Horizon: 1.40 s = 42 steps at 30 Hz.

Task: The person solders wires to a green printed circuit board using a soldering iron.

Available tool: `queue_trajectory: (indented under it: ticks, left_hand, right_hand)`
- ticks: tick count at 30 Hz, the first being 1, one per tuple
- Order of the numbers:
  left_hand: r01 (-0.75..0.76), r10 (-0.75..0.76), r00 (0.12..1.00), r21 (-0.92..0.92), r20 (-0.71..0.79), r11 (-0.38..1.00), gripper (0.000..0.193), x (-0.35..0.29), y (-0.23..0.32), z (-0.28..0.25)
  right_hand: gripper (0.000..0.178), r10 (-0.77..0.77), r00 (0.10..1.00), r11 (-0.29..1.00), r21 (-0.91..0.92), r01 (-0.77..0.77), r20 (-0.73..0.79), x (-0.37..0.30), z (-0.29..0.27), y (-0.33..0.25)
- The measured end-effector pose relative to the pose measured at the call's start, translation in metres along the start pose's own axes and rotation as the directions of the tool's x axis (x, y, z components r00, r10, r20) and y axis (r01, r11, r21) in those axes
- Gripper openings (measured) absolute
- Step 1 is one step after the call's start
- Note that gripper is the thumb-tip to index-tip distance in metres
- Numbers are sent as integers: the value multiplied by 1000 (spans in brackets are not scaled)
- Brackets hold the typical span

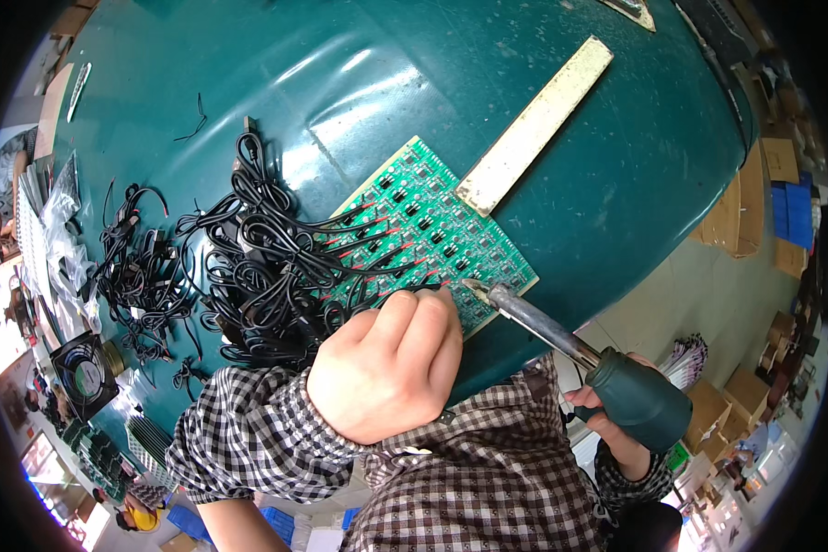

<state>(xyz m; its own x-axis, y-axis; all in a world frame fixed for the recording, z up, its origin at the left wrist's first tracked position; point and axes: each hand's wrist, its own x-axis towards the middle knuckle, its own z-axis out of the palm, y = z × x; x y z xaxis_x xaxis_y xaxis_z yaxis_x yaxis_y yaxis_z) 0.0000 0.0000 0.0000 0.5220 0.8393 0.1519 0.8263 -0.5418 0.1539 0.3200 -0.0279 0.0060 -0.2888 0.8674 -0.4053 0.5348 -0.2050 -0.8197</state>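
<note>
A green circuit board panel [432, 189] lies at an angle on the table, with rows of small components. Several black cables [276, 244] run onto it from the left, their thin red wire ends reaching its surface. Over the panel's near edge, my left hand [391, 363] is closed, its fingertips pinching the end of a black cable against the board. My right hand [607, 421] grips the trigger handle of a dark green soldering gun [639, 400]. The gun's metal tip rests at or just above the board, beside my left fingertips; contact is hard to tell.
A long, worn pale bar [535, 124] lies against the panel's far right edge. More coiled cables [143, 267] are heaped at the left, near a black cooling fan [85, 375]. The green tabletop [616, 193] curves off at the right, with cardboard boxes [741, 216] beyond it.
</note>
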Motion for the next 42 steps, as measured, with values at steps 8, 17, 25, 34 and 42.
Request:
queue_trajectory:
  ticks: [8, 17, 25, 34, 42]
  left_hand:
    - [100, -96, 995, -165, 29, 981, 39, -1, -5, -3]
    - [237, -241, 970, -270, 21, 933, 46, -3, 17, 1]
    - [89, -87, 996, 81, -28, 993, 35, -3, 24, 6]
    - [66, -66, 998, 48, -13, 997, 37, -1, 24, 5]
    - [80, -80, 997, -18, -1, 997, 39, -1, 20, 5]
  right_hand:
    - [47, -17, 1000, 1000, 24, 17, -9, 2, 0, 0]
    - [56, 162, 987, 911, 387, -145, -10, 5, 6, -7]
    - [48, 131, 991, 927, 355, -121, -6, 2, 6, -3]
    - [43, -12, 1000, 997, 71, 13, -18, -4, 2, 9]
    - [48, 14, 1000, 999, 49, -13, -7, -12, 2, 21]
